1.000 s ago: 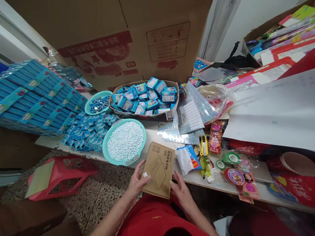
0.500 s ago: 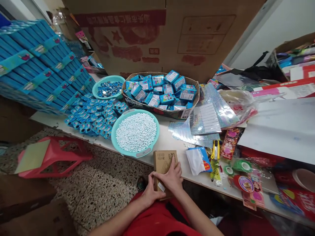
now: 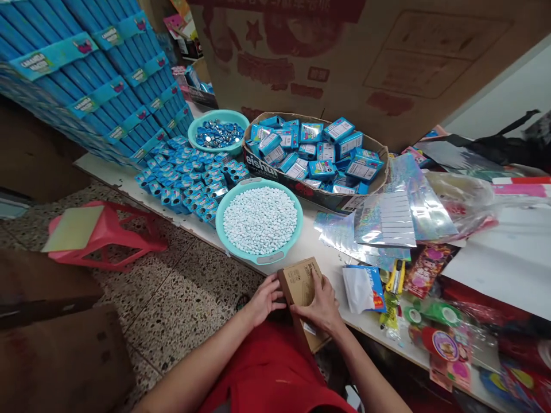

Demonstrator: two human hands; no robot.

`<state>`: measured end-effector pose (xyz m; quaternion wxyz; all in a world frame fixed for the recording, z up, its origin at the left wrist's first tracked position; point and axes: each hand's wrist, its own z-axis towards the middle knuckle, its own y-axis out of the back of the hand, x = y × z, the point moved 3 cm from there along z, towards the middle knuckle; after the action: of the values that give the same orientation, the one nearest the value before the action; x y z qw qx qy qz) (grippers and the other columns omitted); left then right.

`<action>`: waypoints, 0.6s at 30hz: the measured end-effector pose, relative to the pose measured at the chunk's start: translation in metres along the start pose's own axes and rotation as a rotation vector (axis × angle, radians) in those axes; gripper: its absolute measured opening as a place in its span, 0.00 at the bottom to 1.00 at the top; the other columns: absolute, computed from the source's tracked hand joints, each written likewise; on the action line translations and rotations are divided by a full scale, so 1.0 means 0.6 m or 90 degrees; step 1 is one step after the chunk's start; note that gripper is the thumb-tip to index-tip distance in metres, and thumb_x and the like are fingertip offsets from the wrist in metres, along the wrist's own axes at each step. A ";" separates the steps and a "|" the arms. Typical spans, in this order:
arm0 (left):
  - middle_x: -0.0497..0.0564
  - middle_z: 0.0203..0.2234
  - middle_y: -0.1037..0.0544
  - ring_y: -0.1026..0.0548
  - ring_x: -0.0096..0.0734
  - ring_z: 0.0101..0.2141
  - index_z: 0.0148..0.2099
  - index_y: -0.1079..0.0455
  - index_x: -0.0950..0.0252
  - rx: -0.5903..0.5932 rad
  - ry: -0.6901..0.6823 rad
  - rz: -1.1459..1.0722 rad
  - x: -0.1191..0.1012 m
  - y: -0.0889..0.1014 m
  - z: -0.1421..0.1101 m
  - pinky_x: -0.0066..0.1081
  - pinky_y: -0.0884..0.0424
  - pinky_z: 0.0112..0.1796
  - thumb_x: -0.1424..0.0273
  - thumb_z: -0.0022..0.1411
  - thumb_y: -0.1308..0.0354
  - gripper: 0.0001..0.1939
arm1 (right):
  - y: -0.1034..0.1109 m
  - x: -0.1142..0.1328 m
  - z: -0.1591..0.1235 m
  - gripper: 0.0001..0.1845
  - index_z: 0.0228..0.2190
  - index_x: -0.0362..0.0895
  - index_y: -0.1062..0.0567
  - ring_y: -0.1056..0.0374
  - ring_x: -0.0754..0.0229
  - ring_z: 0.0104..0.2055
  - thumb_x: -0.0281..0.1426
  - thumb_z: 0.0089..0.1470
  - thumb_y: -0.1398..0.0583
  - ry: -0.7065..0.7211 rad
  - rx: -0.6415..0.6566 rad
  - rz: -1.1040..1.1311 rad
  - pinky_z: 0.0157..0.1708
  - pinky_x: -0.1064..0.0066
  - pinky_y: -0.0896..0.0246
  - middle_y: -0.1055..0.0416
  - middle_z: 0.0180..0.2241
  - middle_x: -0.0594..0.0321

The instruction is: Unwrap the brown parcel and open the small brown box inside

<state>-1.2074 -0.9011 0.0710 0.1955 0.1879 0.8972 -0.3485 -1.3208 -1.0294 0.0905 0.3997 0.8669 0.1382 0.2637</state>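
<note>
Along a white tabletop [image 3: 312, 246], we sat before a large printed carton [image 3: 344, 63] that stood at the back, with banded blue packs [image 3: 99, 86] stacked at left and a red stool [image 3: 129, 235] on the speckled floor [image 3: 189, 298]. Small blue boxes [image 3: 322, 152] filled a cut-down cardboard tray [image 3: 293, 186] near the middle; silvery sheets [image 3: 383, 215] overlapped to its right. Just in front of the tray, a turquoise basin [image 3: 299, 221] held white pellets [image 3: 260, 221]; a second basin [image 3: 192, 133], behind and farther left, held shiny blue pieces [image 3: 219, 135]. We held a brown box [image 3: 301, 292], tilted, at the tabletop's near edge; whether it rested there, we could not tell. Our right hand [image 3: 321, 307] gripped it across the top, fingers and thumb spread; our left hand [image 3: 264, 301] was half open, fingers loosely curled at the box's left side, contact unclear. A yellow knife [image 3: 395, 277] and green tape roll [image 3: 447, 314] lay to the right.
</note>
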 end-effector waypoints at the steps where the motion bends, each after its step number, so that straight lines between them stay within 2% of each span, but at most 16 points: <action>1: 0.54 0.44 0.28 0.28 0.35 0.37 0.52 0.39 0.59 -0.032 0.002 0.023 -0.007 0.009 0.005 0.34 0.31 0.35 0.54 0.51 0.40 0.28 | -0.002 0.001 -0.003 0.63 0.62 0.45 0.56 0.58 0.33 0.62 0.47 0.30 0.33 0.036 0.010 -0.030 0.52 0.43 0.54 0.62 0.62 0.39; 4: 0.54 0.36 0.25 0.28 0.35 0.33 0.45 0.33 0.64 -0.102 0.038 0.110 -0.019 0.035 0.016 0.31 0.33 0.30 0.56 0.42 0.33 0.28 | -0.015 0.008 -0.014 0.66 0.62 0.47 0.54 0.60 0.33 0.62 0.44 0.23 0.30 0.152 0.053 -0.108 0.54 0.44 0.59 0.62 0.63 0.40; 6: 0.53 0.30 0.24 0.28 0.35 0.30 0.40 0.29 0.68 -0.105 0.056 0.136 -0.022 0.048 0.019 0.29 0.35 0.29 0.64 0.35 0.29 0.27 | -0.024 0.012 -0.019 0.68 0.62 0.47 0.53 0.62 0.34 0.63 0.43 0.21 0.30 0.194 0.086 -0.134 0.56 0.44 0.63 0.63 0.63 0.41; 8: 0.54 0.29 0.23 0.27 0.35 0.30 0.38 0.28 0.69 -0.095 0.060 0.142 -0.025 0.058 0.017 0.29 0.35 0.29 0.67 0.32 0.28 0.27 | -0.025 0.017 -0.018 0.68 0.62 0.47 0.54 0.63 0.34 0.63 0.44 0.21 0.30 0.209 0.106 -0.141 0.57 0.44 0.66 0.65 0.64 0.41; 14: 0.56 0.34 0.22 0.26 0.37 0.33 0.42 0.27 0.68 -0.080 0.024 0.119 -0.031 0.066 0.004 0.31 0.32 0.31 0.60 0.38 0.30 0.28 | -0.003 0.029 0.006 0.67 0.62 0.48 0.53 0.66 0.34 0.64 0.43 0.22 0.31 0.309 0.116 -0.127 0.58 0.43 0.74 0.65 0.64 0.44; 18: 0.56 0.35 0.21 0.25 0.37 0.33 0.43 0.26 0.68 -0.082 0.013 0.123 -0.025 0.064 0.006 0.31 0.31 0.30 0.60 0.41 0.31 0.27 | 0.006 0.017 0.018 0.68 0.62 0.46 0.50 0.62 0.36 0.63 0.49 0.20 0.30 0.351 0.108 -0.099 0.59 0.45 0.68 0.60 0.63 0.43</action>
<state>-1.1758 -0.8805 0.0545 0.2308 0.2637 0.8976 -0.2675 -1.3060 -1.0338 0.0912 0.2923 0.7796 0.3295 0.4452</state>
